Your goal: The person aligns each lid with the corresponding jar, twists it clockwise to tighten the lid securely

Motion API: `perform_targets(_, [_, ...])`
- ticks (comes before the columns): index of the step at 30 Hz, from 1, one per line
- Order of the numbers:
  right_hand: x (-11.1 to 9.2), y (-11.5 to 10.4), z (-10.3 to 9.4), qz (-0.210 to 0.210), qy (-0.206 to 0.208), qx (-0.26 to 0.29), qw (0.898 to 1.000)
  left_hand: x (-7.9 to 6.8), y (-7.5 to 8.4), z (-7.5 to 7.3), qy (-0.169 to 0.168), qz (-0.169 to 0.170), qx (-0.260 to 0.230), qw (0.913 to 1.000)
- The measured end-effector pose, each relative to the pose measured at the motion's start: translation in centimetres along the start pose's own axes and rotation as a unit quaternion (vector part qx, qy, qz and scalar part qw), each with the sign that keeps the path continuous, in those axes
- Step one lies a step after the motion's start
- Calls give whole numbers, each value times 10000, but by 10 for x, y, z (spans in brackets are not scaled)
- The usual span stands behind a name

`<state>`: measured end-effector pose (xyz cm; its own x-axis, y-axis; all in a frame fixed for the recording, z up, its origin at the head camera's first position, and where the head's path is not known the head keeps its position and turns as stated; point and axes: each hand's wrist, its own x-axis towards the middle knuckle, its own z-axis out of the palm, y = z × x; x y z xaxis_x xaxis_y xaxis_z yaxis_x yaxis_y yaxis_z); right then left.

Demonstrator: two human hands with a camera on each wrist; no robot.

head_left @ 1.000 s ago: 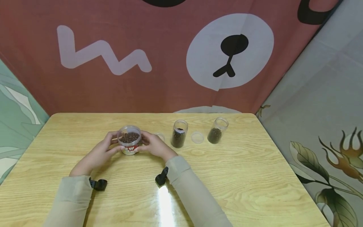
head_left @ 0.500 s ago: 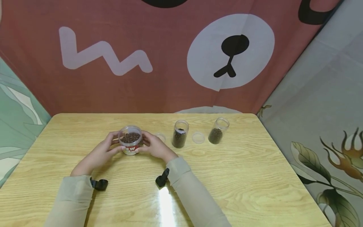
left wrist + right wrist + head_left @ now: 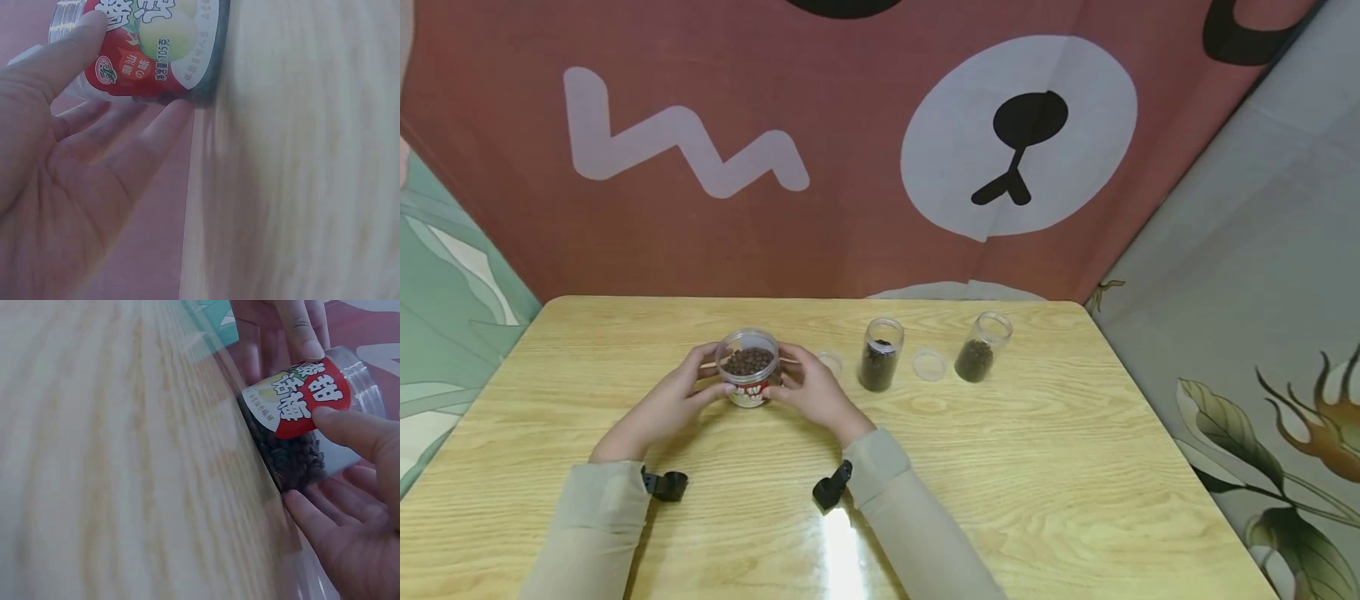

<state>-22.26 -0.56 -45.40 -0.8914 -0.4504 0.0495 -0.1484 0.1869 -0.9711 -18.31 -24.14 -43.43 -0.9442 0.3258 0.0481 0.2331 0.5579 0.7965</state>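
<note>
Little has changed over the last second: left hand (image 3: 673, 402) and right hand (image 3: 817, 393) hold the jar (image 3: 749, 392) between their curled fingers, seemingly steadying it on the worktop (image 3: 1045, 483). Beyond the right fingers, a lid (image 3: 929, 365) separates two bottles (image 3: 879, 362).

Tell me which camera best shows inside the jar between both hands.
The head view: it looks down into the open jar, onto brown pieces. The right wrist view shows it side-on, with pieces visible through the wall; the left wrist view shows mostly its label.
</note>
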Motion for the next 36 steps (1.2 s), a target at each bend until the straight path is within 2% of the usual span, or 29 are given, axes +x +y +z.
perform_targets(7, [-10,-6,-11,-222,105,-24,9997,-1,1,-2,32,10,-142,9999])
perform_targets(12, [-17,-18,-24,-503,94,-137,9986,0,2,-3,14,19,-242,9997])
perform_targets(19, [-29,-48,-49,-994,353,-311,9939,2,12,-4,340,463,-332,9978])
perform_targets(23, [-38,-60,-62,-1259,582,-619,9884,1,21,-3,543,684,-7,9962])
perform_targets(27, [-44,-68,-73,-1703,892,-980,9764,0,29,-2,736,910,455,9921])
perform_targets(32, [-49,-75,-86,-2256,1354,-1153,9579,0,39,-2,1141,1119,1038,9817])
perform_targets(36, [-51,-75,-98,-2360,1678,-1254,9489,0,46,1,1392,1241,1467,9715])
